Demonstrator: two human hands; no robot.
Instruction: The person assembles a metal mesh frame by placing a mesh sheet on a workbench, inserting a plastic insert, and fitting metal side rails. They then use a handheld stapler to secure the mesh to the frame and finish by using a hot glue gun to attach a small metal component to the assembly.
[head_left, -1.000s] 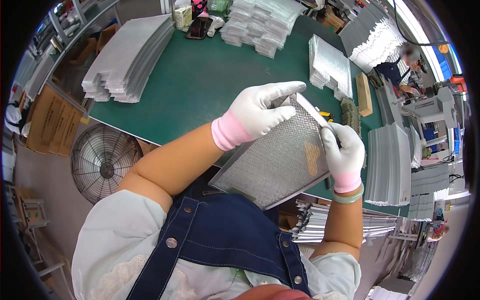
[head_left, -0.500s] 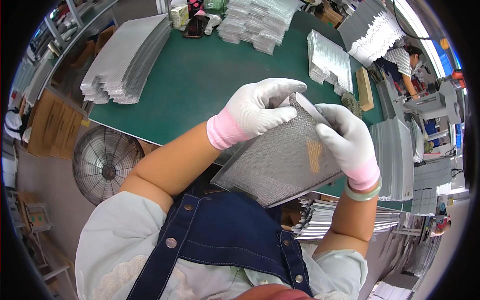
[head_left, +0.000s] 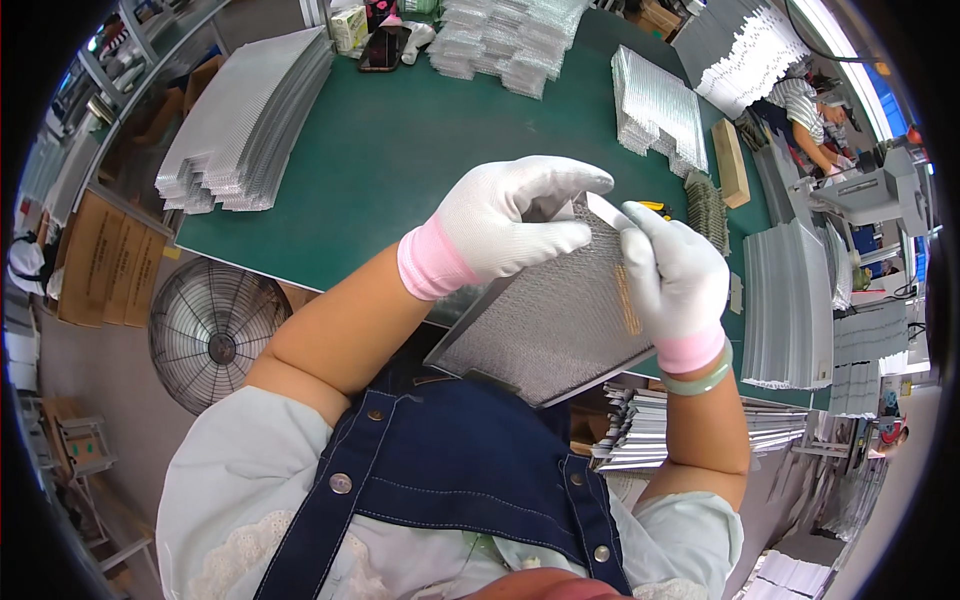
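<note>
A grey metal mesh filter panel [head_left: 530,325] with a thin metal frame is tilted between my hands, its lower edge against my apron. My left hand [head_left: 515,215], in a white glove with a pink cuff, is closed on the panel's far corner, thumb over the mesh and fingers over the edge. My right hand [head_left: 680,275], gloved alike, pinches the pale metal frame strip [head_left: 608,212] just right of that corner. Its curled fingers lie over the panel's right edge. A tan streaked patch [head_left: 627,300] on the mesh is partly hidden behind the right hand.
Stacked mesh sheets stand at the left [head_left: 245,120], back [head_left: 510,40] and right [head_left: 660,105] of the green table [head_left: 430,130]. A wooden block [head_left: 730,163], a yellow-and-black tool [head_left: 655,208] and a phone [head_left: 384,48] lie there. A floor fan [head_left: 220,340] stands left; a co-worker [head_left: 800,115] is far right.
My right hand has shifted slightly left toward the corner and turned more upright, still pinching the strip. The yellow-and-black tool behind it now shows. My left hand has barely moved.
</note>
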